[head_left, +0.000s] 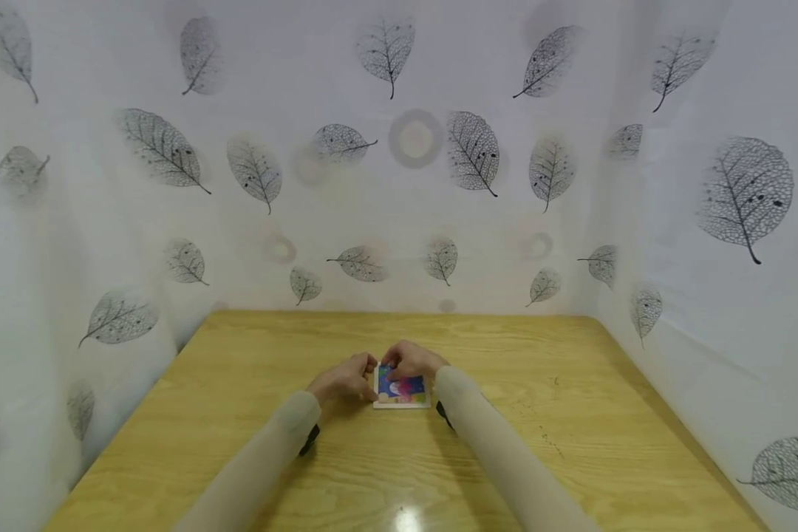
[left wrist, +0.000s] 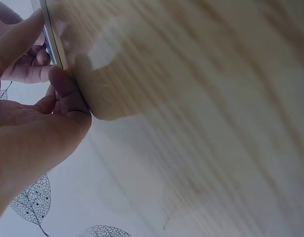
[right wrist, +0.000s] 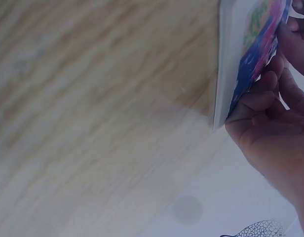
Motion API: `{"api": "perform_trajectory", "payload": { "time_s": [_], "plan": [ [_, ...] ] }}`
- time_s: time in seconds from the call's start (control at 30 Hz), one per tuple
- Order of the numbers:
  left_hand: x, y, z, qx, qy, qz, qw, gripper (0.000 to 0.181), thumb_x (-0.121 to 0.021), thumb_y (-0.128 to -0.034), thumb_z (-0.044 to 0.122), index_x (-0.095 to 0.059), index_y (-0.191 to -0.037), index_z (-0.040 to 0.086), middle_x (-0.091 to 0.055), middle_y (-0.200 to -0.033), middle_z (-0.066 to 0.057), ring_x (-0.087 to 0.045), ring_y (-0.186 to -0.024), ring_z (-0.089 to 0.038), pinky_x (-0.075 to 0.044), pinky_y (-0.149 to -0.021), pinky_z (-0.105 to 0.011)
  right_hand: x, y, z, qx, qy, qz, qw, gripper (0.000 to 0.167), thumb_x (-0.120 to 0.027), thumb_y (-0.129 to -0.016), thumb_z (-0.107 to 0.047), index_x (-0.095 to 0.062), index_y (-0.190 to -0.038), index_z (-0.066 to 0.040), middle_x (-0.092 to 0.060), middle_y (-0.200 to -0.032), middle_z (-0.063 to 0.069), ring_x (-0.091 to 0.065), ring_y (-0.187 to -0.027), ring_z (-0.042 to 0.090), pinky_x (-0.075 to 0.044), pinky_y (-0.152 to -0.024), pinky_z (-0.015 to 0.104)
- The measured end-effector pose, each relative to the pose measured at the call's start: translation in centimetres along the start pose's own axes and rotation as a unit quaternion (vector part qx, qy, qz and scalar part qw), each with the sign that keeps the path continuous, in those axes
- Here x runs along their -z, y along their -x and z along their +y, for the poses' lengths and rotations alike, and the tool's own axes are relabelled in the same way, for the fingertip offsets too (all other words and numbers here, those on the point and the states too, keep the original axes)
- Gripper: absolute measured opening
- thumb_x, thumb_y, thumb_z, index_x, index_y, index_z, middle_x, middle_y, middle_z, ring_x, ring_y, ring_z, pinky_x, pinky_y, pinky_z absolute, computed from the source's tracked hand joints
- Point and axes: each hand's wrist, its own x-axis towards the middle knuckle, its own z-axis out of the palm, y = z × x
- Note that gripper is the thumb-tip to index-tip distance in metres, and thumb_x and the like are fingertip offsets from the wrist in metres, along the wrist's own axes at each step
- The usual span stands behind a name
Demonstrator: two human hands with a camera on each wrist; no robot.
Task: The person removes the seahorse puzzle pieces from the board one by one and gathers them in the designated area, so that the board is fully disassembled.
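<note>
A small flat board [head_left: 402,406] with a white border lies on the wooden table, carrying a colourful picture [head_left: 408,389] in blue, pink and green. My left hand [head_left: 342,378] holds the board's left edge, thumb toward the near corner and a bent finger at the far corner, as the left wrist view shows. Over the upper part of the picture is my right hand [head_left: 414,360], its fingers [right wrist: 255,101] bent down onto the surface. Whether anything is pinched between its fingertips I cannot tell. The hands partly cover the picture's top and left side.
The table [head_left: 505,436] has light wood grain and spreads around the board. White cloth [head_left: 399,214] printed with grey leaves hangs behind it and along both sides. Dark bands [head_left: 310,440] show at the wrists beneath the pale sleeves [head_left: 499,451].
</note>
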Motion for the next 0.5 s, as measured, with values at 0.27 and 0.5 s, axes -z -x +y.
{"api": "perform_trajectory", "payload": {
  "time_s": [0.27, 0.5],
  "plan": [
    [0.13, 0.00, 0.37, -0.001, 0.022, -0.005, 0.9997, 0.066, -0.082, -0.0695, 0.001, -0.048, -0.126, -0.004, -0.050, -0.108, -0.012, -0.048, -0.096, -0.023, -0.045, -0.092, -0.039, 0.03, -0.17, 0.09, -0.007, -0.011, 0.002, 0.9999, 0.030, -0.074, -0.084, -0.004, -0.068, -0.113, -0.004, -0.065, -0.095, 0.005, -0.057, -0.083, 0.013, -0.051, -0.079, 0.025],
    [0.09, 0.11, 0.42, 0.006, 0.023, -0.005, 0.9997, 0.066, -0.082, -0.0697, 0.000, -0.048, -0.127, -0.004, -0.050, -0.112, -0.013, -0.047, -0.098, -0.024, -0.044, -0.097, -0.042, -0.07, 0.06, 0.11, 0.001, -0.008, 0.010, 0.9999, 0.029, -0.074, -0.083, -0.005, -0.067, -0.111, -0.004, -0.064, -0.097, 0.005, -0.057, -0.086, 0.014, -0.051, -0.081, 0.027]
  ]
}}
